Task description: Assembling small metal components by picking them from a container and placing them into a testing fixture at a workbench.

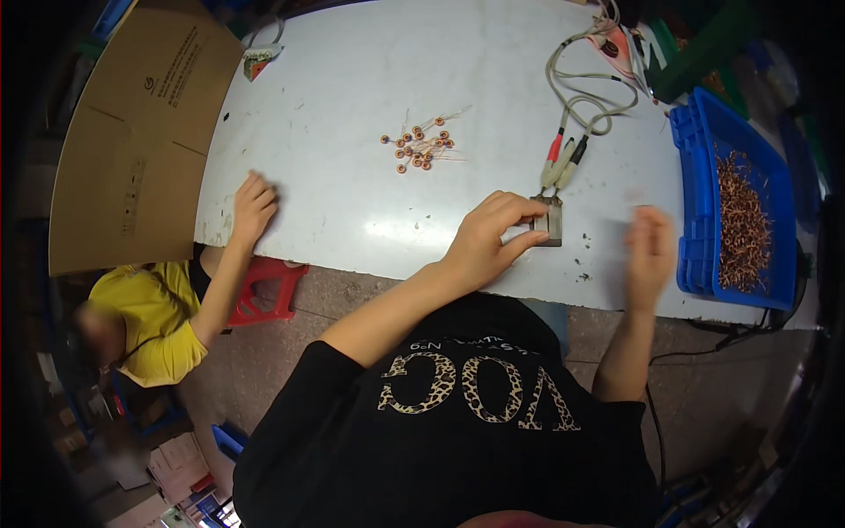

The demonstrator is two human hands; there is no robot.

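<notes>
My left hand (488, 236) grips a small dark metal block (553, 220) at the table's near side, thumb on one side and fingers on the other. Two clip leads are joined to the block's far end, one with a red sleeve (555, 146) and one with a black sleeve (579, 151). To the right, my right hand (651, 248) is raised over the table between the block and a blue bin (695, 189); motion smears its fingers, and whether they hold anything is unclear. Small copper-wound coils (425, 154) lie in a loose group farther off, left of the block.
Copper-coloured small parts (742, 224) fill the blue bin. Grey cables (563, 79) loop across the white table (334, 132) toward the far right. A cardboard sheet (132, 132) stands at the left edge. Another person's hand (255, 209) rests on the table, beside a red stool (273, 290).
</notes>
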